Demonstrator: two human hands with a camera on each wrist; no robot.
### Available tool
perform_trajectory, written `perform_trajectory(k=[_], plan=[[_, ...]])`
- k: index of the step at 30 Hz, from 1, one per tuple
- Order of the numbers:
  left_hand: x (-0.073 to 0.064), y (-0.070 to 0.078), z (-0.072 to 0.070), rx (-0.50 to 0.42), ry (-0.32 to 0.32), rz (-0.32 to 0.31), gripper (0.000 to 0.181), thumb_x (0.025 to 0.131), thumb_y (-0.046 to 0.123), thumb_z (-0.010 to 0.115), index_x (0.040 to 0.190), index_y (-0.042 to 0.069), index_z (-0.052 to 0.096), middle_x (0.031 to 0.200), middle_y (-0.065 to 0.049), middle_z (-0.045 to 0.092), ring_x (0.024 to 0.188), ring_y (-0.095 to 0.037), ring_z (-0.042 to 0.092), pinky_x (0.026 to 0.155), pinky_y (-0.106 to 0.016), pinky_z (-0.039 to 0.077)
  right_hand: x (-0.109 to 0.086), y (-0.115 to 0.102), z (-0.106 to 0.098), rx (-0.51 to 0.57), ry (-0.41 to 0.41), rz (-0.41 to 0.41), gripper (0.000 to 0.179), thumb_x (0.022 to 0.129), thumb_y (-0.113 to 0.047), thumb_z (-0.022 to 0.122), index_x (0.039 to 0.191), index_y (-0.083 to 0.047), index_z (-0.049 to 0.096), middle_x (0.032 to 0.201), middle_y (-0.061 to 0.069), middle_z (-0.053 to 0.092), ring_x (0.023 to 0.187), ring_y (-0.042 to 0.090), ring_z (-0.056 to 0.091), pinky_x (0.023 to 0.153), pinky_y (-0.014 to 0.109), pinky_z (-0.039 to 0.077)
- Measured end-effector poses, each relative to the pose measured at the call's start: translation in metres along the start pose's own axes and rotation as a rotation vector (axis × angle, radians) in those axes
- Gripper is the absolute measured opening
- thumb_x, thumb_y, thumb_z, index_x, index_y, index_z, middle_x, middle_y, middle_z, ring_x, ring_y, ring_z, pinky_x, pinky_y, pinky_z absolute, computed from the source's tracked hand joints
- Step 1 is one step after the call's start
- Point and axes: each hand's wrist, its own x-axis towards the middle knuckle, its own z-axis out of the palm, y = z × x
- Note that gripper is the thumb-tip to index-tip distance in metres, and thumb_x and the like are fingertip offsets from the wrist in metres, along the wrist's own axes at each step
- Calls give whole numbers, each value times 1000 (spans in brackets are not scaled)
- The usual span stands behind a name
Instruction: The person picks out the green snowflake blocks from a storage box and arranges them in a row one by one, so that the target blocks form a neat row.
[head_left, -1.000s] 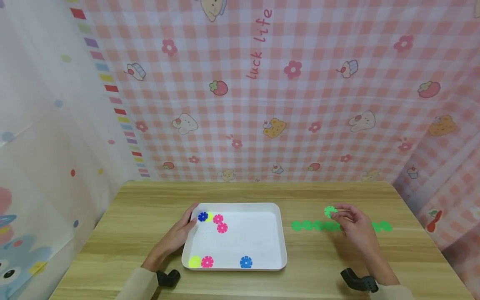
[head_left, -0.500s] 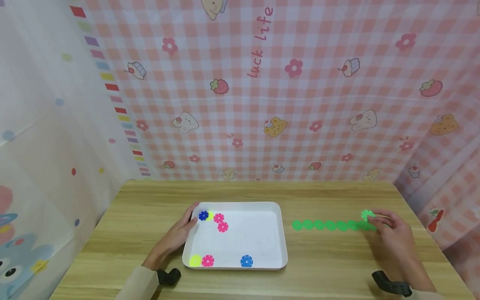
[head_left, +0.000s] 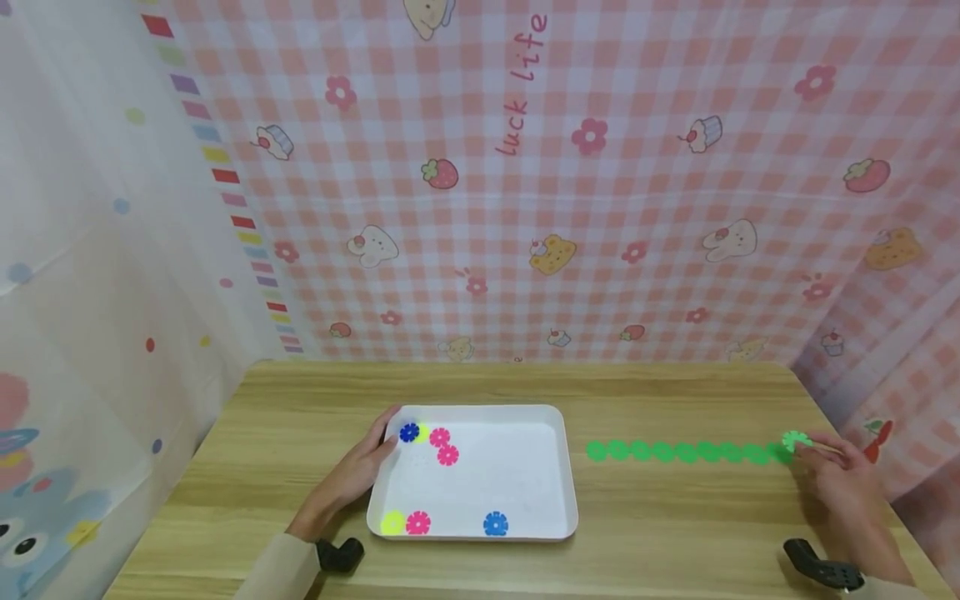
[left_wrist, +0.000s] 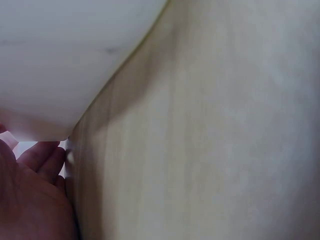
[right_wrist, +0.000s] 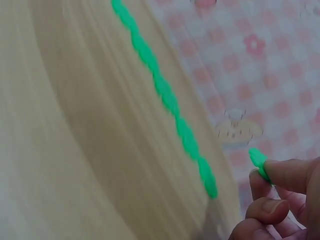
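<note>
My right hand [head_left: 843, 475] pinches a green snowflake disc [head_left: 795, 440] between thumb and finger, raised over the right end of a row of overlapping green discs [head_left: 663, 452]. The right wrist view shows the pinched disc [right_wrist: 258, 162] apart from the row [right_wrist: 165, 95], which lies along the wooden table. On the left, my left hand [head_left: 352, 475] grips the upper left corner of a white tray [head_left: 510, 483], its thumb over the rim. From the left wrist, the fingers [left_wrist: 42, 157] show against the tray's outer wall [left_wrist: 60, 65].
Inside the tray lie a dark blue disc [head_left: 408, 432], pink discs [head_left: 447, 455], yellow discs [head_left: 392, 523] and a lighter blue disc [head_left: 495, 523]. A pink checked curtain [head_left: 480, 208] hangs behind the wooden table [head_left: 675, 542]. Black devices [head_left: 821, 567] sit at both wrists.
My right hand has moved rightward along the row with the green disc still pinched, from above its middle to its right end. My left hand stays on the tray.
</note>
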Motion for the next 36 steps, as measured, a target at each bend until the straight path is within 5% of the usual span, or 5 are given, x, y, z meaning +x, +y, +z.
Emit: perform_trajectory(k=[8, 15, 21, 29, 36], plan=[[0, 0, 1, -7, 6, 10, 54, 110, 27, 31, 161, 22, 11, 167, -12, 5, 153, -32, 2, 122, -55, 2, 9, 7, -9, -14, 119, 54, 30, 94, -14, 66, 78, -39, 63, 55, -22, 58, 43, 4, 48, 37, 21, 39], [-2, 0, 1, -15, 4, -4, 54, 110, 24, 31, 160, 23, 12, 167, -9, 6, 153, -29, 2, 122, -54, 3, 14, 11, -8, -214, 127, 2, 16, 95, -20, 63, 87, -33, 58, 55, -28, 52, 44, 4, 48, 39, 23, 41], [-1, 1, 1, 1, 6, 0, 54, 110, 25, 30, 161, 23, 11, 167, -9, 6, 153, -29, 2, 122, -54, 2, 19, 14, -7, -321, 144, -55, 4, 94, -18, 63, 95, -17, 59, 55, -38, 44, 54, -10, 47, 48, 17, 42], [-2, 2, 1, -8, 12, 2, 54, 110, 25, 31, 161, 22, 11, 167, -10, 7, 153, -31, 3, 122, -55, 2, 18, 11, -3, -401, 157, -78, 21, 95, -19, 62, 106, -2, 57, 53, -43, 38, 54, -12, 44, 50, 17, 40], [-3, 5, 1, -16, 2, 10, 54, 110, 24, 29, 160, 22, 12, 167, -11, 4, 153, -31, 1, 122, -55, 0, 16, 10, -2, -449, 187, -47, 32, 94, -21, 63, 115, 3, 58, 58, -33, 42, 53, -6, 44, 50, 19, 39]])
